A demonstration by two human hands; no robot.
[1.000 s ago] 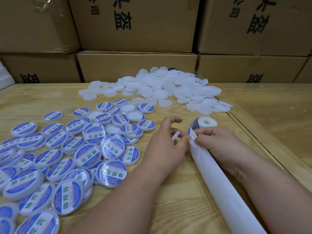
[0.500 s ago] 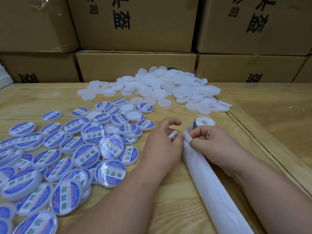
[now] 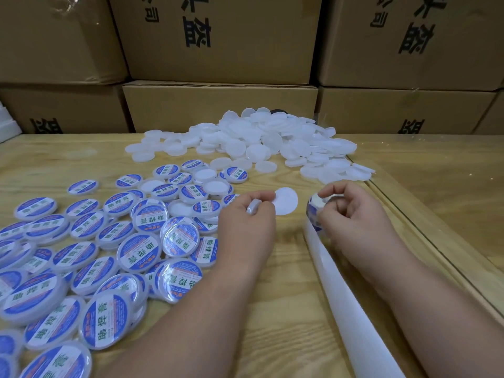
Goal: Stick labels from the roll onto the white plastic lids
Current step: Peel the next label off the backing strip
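My left hand (image 3: 245,225) holds a white lid (image 3: 253,207) on edge in curled fingers. Its fingertips also pinch a round white disc (image 3: 287,201), which looks like a peeled label seen from its blank back. My right hand (image 3: 354,216) grips the small label roll (image 3: 314,208), whose blue print shows on its side. From the roll, the white backing strip (image 3: 354,309) runs along the table toward me. A heap of blank white lids (image 3: 272,143) lies at the back centre. Labelled blue-and-white lids (image 3: 136,241) cover the left of the table.
Stacked cardboard boxes (image 3: 218,105) wall off the back of the wooden table (image 3: 272,323). A raised seam (image 3: 409,225) runs diagonally along the table's right side, just beyond my right hand. A few unlabelled lids (image 3: 215,186) sit among the labelled ones.
My hands have drawn apart. The left hand has moved left with the lid and now holds the round white disc. The right hand has lifted and gripped the roll.
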